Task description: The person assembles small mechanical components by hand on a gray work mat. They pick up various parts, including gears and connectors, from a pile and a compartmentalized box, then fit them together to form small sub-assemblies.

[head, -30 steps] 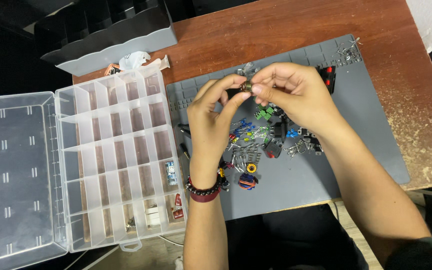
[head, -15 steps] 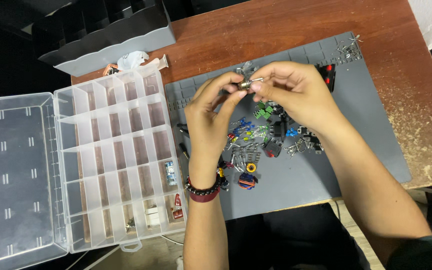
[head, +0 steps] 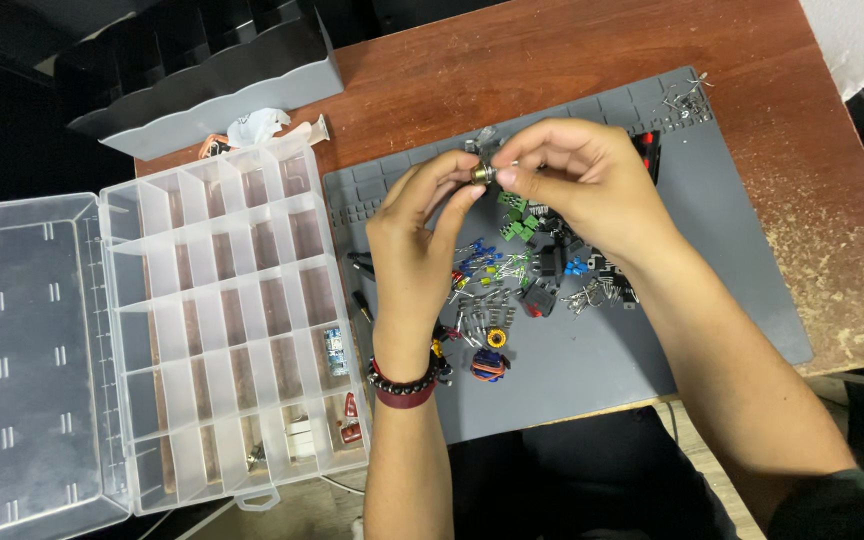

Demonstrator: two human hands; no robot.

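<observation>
Two hands meet above a grey mat (head: 712, 300) on the brown worktop (head: 552, 50), and the work in hand looks like sorting small electronic parts. To the left lies an open clear organizer (head: 217, 320), its lid flat, most compartments bare, a few near the front holding bits. A dark divided tray (head: 202, 70) stands behind it. On the mat under the hands sits a pile of parts (head: 522, 280): green blocks, blue pieces, coils, metal legs. The left hand (head: 417, 245) and right hand (head: 587, 185) each have a grip pressed together on one small brass part (head: 482, 173), pinched between fingertips and held over the pile. By my judgement the part is being inspected; placing it calls for choosing a compartment.
</observation>
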